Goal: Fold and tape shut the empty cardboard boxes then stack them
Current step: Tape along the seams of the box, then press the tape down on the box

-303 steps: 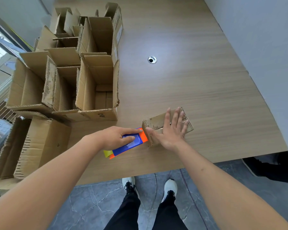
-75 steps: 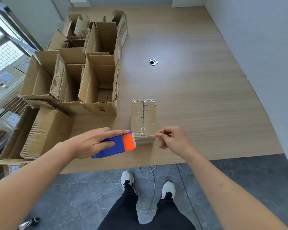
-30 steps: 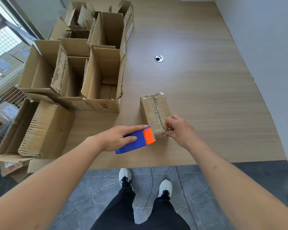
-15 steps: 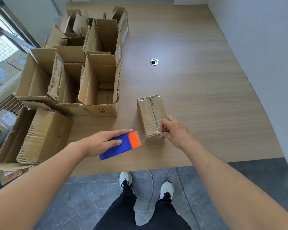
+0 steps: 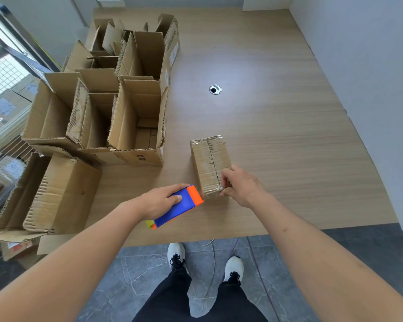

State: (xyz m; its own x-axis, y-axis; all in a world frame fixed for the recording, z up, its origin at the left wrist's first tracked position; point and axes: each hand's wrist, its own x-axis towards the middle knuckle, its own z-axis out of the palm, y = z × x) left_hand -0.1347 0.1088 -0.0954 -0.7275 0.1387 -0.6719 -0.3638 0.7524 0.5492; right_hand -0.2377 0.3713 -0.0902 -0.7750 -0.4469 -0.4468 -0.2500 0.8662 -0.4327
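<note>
Gripping the near end of the small taped box [image 5: 209, 164], the right hand [image 5: 240, 185] has its fingers curled over the box's right top edge and its thumb low against the near end face, so this grip is closed on the cardboard. The box lies flat on the bench [image 5: 277, 126], long axis running away from the person and angled slightly, with clear tape along its centre seam and wrinkled over both ends. Just to the left of that grip, the left hand [image 5: 159, 201] is wrapped round the blue body of the tape dispenser [image 5: 180, 205], fingers over the top and thumb on the side; its orange front end sits right beside the box's near left corner, and whether it actually touches the cardboard cannot be told. A little yellow and orange shows at the dispenser's rear, under the wrist. Farther left and beyond the left grip, a cluster of open boxes [image 5: 135, 117] stands on the bench with flaps up, the nearest showing smaller cartons inside. Lower left, off the bench edge, a larger box [image 5: 63, 194] lies on its side. Well beyond the taped box, a round metal cable hole [image 5: 215, 89] is set in the wood. Below both arms, black trousers and white shoes [image 5: 177, 254] stand on grey floor tiles.
</note>
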